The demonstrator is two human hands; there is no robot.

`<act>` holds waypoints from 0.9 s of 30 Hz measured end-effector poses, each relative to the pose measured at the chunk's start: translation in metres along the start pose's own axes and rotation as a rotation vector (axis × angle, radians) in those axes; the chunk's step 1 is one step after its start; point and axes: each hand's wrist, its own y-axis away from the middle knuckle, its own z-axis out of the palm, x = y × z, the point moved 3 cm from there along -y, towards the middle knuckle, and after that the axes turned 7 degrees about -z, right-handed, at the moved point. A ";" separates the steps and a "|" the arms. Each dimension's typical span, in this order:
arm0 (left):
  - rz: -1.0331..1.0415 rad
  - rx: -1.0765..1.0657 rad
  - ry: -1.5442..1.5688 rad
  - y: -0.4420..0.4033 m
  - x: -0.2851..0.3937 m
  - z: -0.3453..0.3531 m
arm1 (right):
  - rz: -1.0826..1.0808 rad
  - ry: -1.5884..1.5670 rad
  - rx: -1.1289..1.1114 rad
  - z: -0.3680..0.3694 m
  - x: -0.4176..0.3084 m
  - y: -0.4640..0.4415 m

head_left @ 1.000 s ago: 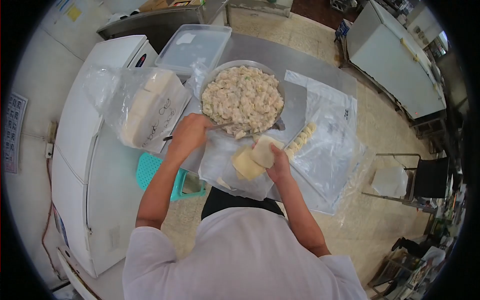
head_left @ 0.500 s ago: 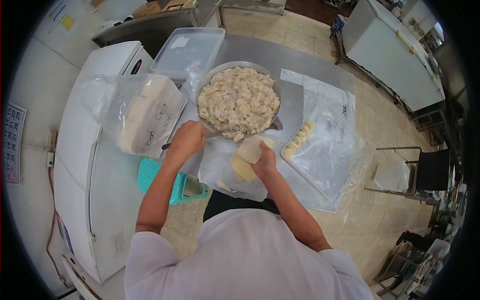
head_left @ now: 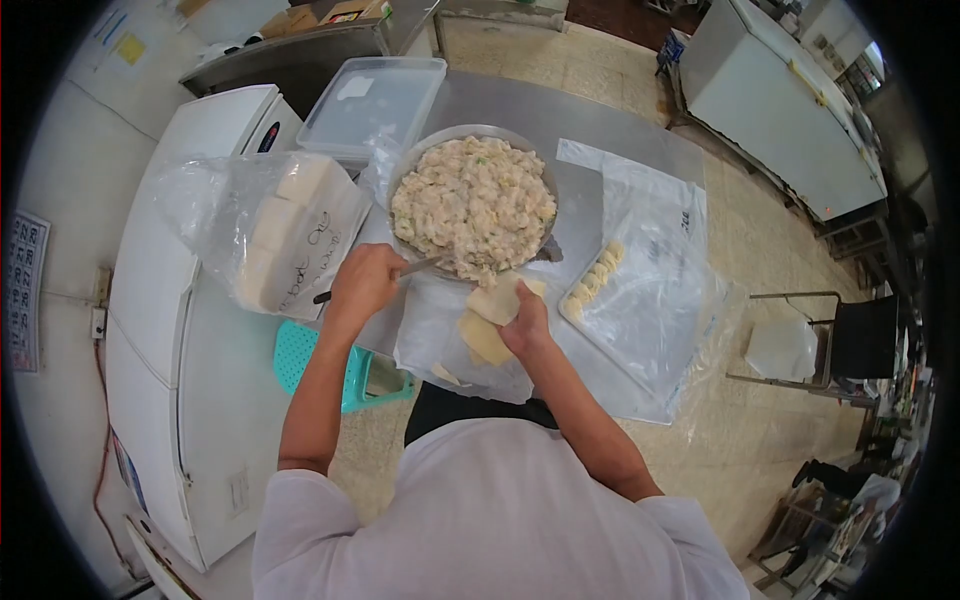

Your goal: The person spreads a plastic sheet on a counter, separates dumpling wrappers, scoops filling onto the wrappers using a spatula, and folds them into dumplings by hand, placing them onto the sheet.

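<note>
My left hand (head_left: 366, 283) is closed round a knife-like tool (head_left: 420, 266) with a dark handle, its blade reaching the near rim of a round metal bowl (head_left: 402, 165). Pale chunky filling (head_left: 475, 200) is heaped in that bowl. Between the fingers and thumb of my right hand (head_left: 526, 322) is a thin square wrapper (head_left: 505, 296), close below the bowl's edge. More yellowish wrappers (head_left: 484, 338) lie under it on a plastic sheet (head_left: 425, 345). Several folded dumplings (head_left: 594, 280) stand in a row along the left edge of a plastic-covered tray (head_left: 640, 320).
On the left, a plastic bag of wrapper stacks (head_left: 285, 235) rests by a white freezer (head_left: 150, 330). Behind it is a clear lidded container (head_left: 370, 105). A turquoise stool (head_left: 355, 375) is below the table's left edge. A black chair (head_left: 862, 345) stands at right.
My right hand has moved left with the wrapper, bringing it below the bowl's near edge. The camera view has shifted slightly. My left hand still holds the tool, its tip at the filling.
</note>
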 end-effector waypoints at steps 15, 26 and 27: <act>-0.442 -0.506 0.608 0.001 -0.007 0.059 | -0.139 0.106 0.081 0.004 -0.008 0.018; -0.524 -0.352 1.177 0.010 -0.040 0.051 | -0.380 0.545 -0.126 0.018 -0.035 -0.013; -0.530 -0.345 1.180 0.011 -0.044 0.048 | -0.392 0.558 -0.104 0.020 -0.039 -0.009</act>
